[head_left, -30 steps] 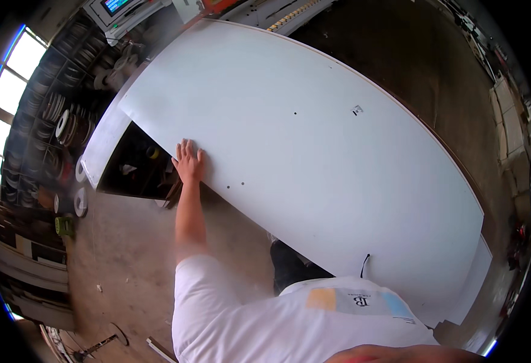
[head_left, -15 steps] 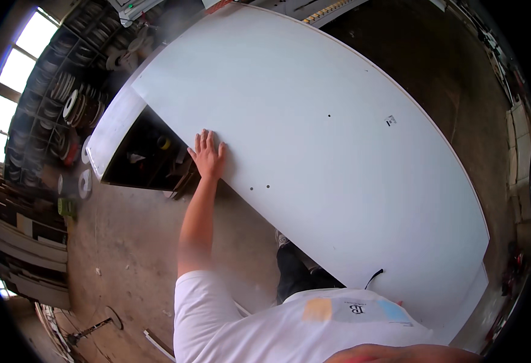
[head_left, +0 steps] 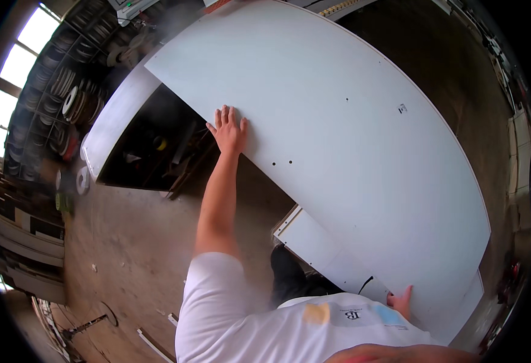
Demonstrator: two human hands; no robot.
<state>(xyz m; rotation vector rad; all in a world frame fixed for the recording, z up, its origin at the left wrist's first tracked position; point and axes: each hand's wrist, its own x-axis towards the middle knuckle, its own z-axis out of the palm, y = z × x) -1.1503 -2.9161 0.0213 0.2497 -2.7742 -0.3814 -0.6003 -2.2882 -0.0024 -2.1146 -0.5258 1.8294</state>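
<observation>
A large white panel [head_left: 338, 139] with small dark holes stretches across the view. My left hand [head_left: 229, 134] lies flat on its near-left edge, fingers spread. My right hand [head_left: 402, 300] grips the panel's near edge close to my shirt; its thumb shows on the top face and the other fingers are mostly hidden. Below the large panel, part of another white board [head_left: 308, 239] shows, with holes along its end. A black strap or cord [head_left: 366, 284] sticks up near my right hand. To the far left a white surface [head_left: 117, 121] slants beside a dark opening.
Racks of round edging rolls [head_left: 65, 91] line the left wall below bright windows. Stacked boards [head_left: 26, 236] lean at the lower left. A metal stand [head_left: 90, 327] and loose strips [head_left: 153, 345] lie on the concrete floor [head_left: 126, 242]. Machinery [head_left: 338, 7] stands at the far side.
The large panel has slid away from me and to the right, with my left hand on it. More of the board underneath shows, and my right hand has come into view.
</observation>
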